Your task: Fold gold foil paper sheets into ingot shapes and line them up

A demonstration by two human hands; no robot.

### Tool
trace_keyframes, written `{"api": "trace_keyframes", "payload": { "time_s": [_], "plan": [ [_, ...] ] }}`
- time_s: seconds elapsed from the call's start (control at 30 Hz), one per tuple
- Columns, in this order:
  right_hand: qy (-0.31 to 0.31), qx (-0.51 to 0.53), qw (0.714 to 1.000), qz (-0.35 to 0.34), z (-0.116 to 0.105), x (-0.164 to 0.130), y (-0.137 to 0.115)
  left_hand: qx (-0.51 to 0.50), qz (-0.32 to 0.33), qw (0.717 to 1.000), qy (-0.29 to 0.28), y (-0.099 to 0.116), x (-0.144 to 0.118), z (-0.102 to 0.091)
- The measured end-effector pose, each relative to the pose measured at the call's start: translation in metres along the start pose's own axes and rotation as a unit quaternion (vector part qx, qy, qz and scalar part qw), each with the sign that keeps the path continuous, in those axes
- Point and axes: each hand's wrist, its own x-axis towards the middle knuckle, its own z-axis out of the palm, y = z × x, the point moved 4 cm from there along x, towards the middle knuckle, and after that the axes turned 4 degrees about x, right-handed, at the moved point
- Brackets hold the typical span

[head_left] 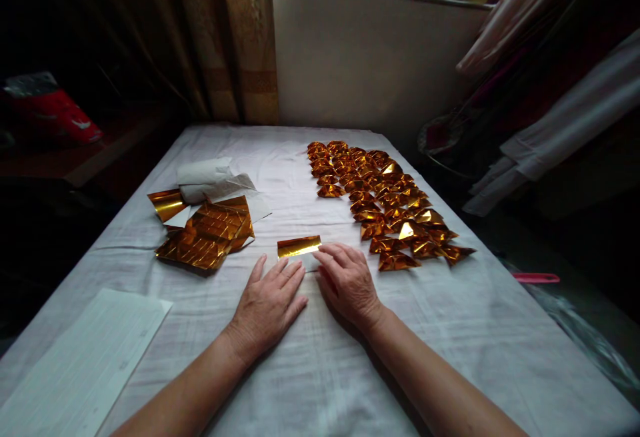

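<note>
Inventory, cloth-covered table (450,330). At 8 o'clock: one lined paper sheet (85,364). At 10 o'clock: one loose stack of gold foil sheets (207,237). At centre: one gold foil strip (299,246), pressed flat, seemingly for creasing, by left hand (270,304) and right hand (347,280), fingers spread. At 1 o'clock: folded gold pieces (385,200), several dozen, laid in rows.
</note>
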Motion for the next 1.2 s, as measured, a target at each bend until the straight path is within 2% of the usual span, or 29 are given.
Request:
{"api": "trace_keyframes", "payload": {
  "time_s": [0.1, 0.2, 0.33, 0.47, 0.67, 0.83, 1.03, 1.2],
  "plan": [
    [-0.079, 0.017, 0.995, -0.059, 0.004, -0.005, -0.013, -0.001, -0.005, 1.0, 0.004, 0.001, 0.0, 0.0],
    [-0.152, 0.014, 0.988, -0.036, 0.008, -0.012, -0.015, -0.006, -0.008, 1.0, -0.001, 0.001, 0.001, -0.001],
    [-0.193, -0.002, 0.981, -0.002, 0.005, -0.021, -0.006, -0.007, 0.002, 1.0, -0.01, -0.002, -0.001, -0.003],
    [-0.18, -0.026, 0.983, 0.027, -0.002, -0.028, 0.003, 0.004, 0.004, 1.0, -0.005, -0.008, -0.009, -0.007],
    [-0.175, -0.026, 0.983, 0.043, -0.003, -0.029, 0.004, 0.018, -0.01, 1.0, 0.001, -0.018, -0.025, -0.014],
    [-0.151, -0.013, 0.987, 0.046, -0.003, -0.022, 0.005, 0.003, -0.026, 0.999, 0.034, -0.026, -0.018, -0.022],
    [-0.069, 0.046, 0.995, 0.058, -0.004, -0.011, 0.009, -0.004, -0.109, 0.991, 0.074, -0.039, 0.003, -0.013],
    [0.002, 0.092, 0.991, 0.093, 0.001, -0.015, 0.018, -0.035, -0.117, 0.989, 0.084, -0.038, 0.005, -0.005]
  ]
}}
